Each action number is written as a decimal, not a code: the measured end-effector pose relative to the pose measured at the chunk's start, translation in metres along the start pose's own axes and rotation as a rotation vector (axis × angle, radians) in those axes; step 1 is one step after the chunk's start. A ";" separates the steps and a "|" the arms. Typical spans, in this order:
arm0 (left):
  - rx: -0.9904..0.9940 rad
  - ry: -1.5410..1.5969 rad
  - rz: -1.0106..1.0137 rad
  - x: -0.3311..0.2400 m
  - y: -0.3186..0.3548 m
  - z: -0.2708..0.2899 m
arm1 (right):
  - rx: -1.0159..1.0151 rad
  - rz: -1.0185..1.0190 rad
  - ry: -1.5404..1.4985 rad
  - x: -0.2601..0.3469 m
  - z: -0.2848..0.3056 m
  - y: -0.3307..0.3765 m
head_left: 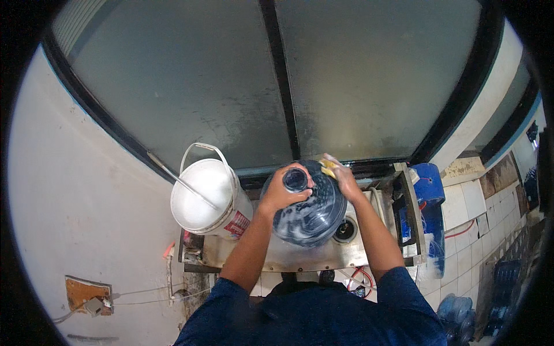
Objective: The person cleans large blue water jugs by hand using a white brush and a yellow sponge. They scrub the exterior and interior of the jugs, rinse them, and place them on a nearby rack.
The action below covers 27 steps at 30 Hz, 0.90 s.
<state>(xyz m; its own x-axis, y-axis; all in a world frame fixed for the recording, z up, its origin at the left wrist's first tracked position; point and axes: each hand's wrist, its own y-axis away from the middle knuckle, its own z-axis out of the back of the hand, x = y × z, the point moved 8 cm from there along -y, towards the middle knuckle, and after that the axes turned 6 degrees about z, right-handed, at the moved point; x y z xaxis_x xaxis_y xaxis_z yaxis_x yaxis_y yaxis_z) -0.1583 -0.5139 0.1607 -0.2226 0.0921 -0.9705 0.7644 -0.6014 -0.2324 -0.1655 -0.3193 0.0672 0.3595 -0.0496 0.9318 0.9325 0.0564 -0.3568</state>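
Clearly Soapy, a Big Round Bottle (303, 225) Is Held Over the Steel Desk (236, 252)

We see the bottle in the middle of the view, with its open mouth turned up toward us. White foam is spread in streaks over its dark, transparent shoulder. It stands above the desk, near the window side; whether its bottom is resting there, we cannot tell.

Our left hand (283, 193) is clamped on the neck of the bottle, the fingers and the thumb curled around it. Our right hand (345, 177) is closed on a yellow sponge (328, 168), which it presses to the far right side of the bottle. Some foam is also on the fingers of this hand.

Just beside the bottle, on its right, we find a round dark drain (346, 230) in the metal surface. At the left end of the desk there is a white bucket (244, 206) with a red label and a raised handle. It contains something white, perhaps foam, and a thin stick (187, 188) leans across its rim.

Behind the desk we notice a frosted window (369, 81) in a dark frame. To the right is a blue container (429, 179), and on the lower right we see bluish bottles (456, 314) near the white tiles (468, 254).
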 end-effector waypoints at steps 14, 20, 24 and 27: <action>-0.198 -0.156 0.020 -0.012 0.021 -0.004 | 0.082 -0.084 -0.074 -0.037 0.001 0.006; -1.031 -0.512 0.260 0.014 0.049 0.035 | -0.020 -0.001 0.282 0.010 -0.016 0.033; -0.932 -0.491 0.058 -0.005 0.066 -0.012 | -0.075 0.111 0.185 0.005 -0.018 0.093; -0.358 -0.268 -0.009 -0.013 0.044 -0.028 | 0.070 0.057 0.043 -0.027 0.003 0.038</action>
<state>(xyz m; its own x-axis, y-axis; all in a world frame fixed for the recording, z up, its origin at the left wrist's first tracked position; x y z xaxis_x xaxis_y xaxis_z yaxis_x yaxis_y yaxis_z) -0.1045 -0.5193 0.1614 -0.3437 -0.1414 -0.9284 0.9124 -0.2843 -0.2944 -0.1404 -0.3132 0.0285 0.4149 -0.0874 0.9057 0.9061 0.1297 -0.4026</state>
